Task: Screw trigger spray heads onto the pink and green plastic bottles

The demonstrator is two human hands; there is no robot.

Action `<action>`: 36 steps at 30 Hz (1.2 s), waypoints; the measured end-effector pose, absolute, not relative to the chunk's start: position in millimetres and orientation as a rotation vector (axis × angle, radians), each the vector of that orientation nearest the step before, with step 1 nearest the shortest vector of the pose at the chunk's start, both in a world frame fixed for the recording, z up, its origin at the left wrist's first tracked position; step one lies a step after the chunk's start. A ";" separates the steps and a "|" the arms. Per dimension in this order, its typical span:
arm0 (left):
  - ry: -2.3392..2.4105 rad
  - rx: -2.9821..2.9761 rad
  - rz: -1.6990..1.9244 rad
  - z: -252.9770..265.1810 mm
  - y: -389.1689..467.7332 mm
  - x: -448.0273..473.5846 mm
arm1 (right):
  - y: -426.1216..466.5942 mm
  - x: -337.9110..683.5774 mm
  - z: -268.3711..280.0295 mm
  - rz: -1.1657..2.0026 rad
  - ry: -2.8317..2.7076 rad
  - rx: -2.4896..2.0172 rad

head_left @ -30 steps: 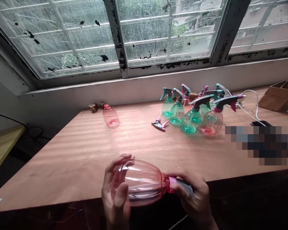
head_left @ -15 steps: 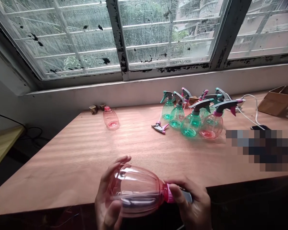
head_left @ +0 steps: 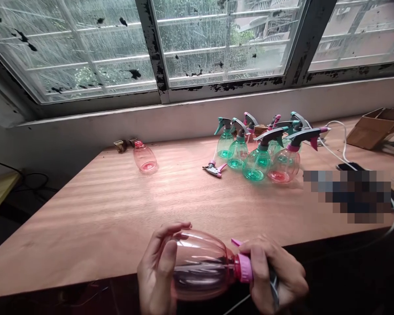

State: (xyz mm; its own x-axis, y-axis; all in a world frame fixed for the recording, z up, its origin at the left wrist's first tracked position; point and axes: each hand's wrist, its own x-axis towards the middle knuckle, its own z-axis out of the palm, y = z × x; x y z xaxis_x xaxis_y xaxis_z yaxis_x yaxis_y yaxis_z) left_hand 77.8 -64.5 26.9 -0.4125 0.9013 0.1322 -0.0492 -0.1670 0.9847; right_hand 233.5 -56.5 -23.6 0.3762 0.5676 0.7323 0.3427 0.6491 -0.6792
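A clear pink spray bottle (head_left: 202, 262) lies sideways in the air at the table's front edge, its base to the left. My left hand (head_left: 160, 267) is wrapped round the base end, thumb on the near side. At the other end, my right hand (head_left: 274, 271) grips the grey spray head, fingers closed round it and hiding most of it. The pink collar (head_left: 245, 268) sits at the bottle's neck, and the tip of a pink trigger (head_left: 236, 242) shows above it. A thin tube runs inside the bottle.
Several green and pink spray bottles (head_left: 256, 164) stand at the back right. A loose spray head (head_left: 214, 169) lies beside them. An open pink bottle (head_left: 145, 156) stands at the back left. A cardboard box (head_left: 369, 131), a phone (head_left: 350, 166) and white cables are on the right.
My right hand has turned round the spray head, so the pink trigger tip now shows above the collar. The bottle has shifted slightly right, and my left thumb has moved up its side.
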 end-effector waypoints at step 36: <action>1.038 0.459 2.509 3.8 -28.4 114.4 | -60.6 222.4 -2.9 1.010 -1.073 -0.922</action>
State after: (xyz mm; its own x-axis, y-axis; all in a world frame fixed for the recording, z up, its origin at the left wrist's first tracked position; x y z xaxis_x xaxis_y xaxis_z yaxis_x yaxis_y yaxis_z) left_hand 114.4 -28.4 3.8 -0.8723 0.4657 0.1495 -0.2238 -0.6518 0.7246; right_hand 222.4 -60.6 -2.9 0.1617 0.9550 0.2487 -0.1913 0.2776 -0.9415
